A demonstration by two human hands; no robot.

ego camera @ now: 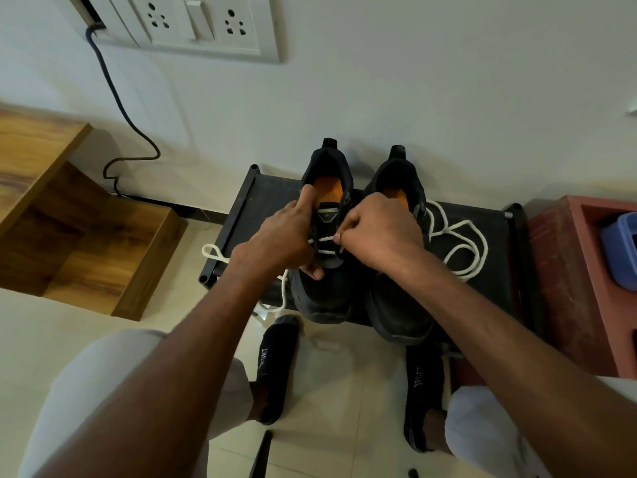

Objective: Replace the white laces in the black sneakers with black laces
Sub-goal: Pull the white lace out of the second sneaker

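Two black sneakers with orange insoles stand side by side on a low black rack [482, 215]. My left hand [286, 236] grips the left sneaker [327, 298] across its side, index finger at the collar, thumb on the toe. My right hand [379, 232] pinches the white lace [322, 240] that crosses the left sneaker's eyelets. That lace's loose end [212, 252] trails off the rack's left edge. The right sneaker [396, 312] sits beside it, partly hidden by my right hand. A loose white lace [463, 250] lies coiled on the rack to its right.
A wooden stepped shelf [86, 236] stands at the left. A red block-like stand [568, 288] with a blue container [620, 250] stands at the right. My feet in black socks [275, 367] rest on the tiled floor. A dark cable [120, 108] runs down the wall from a switchboard [206, 25].
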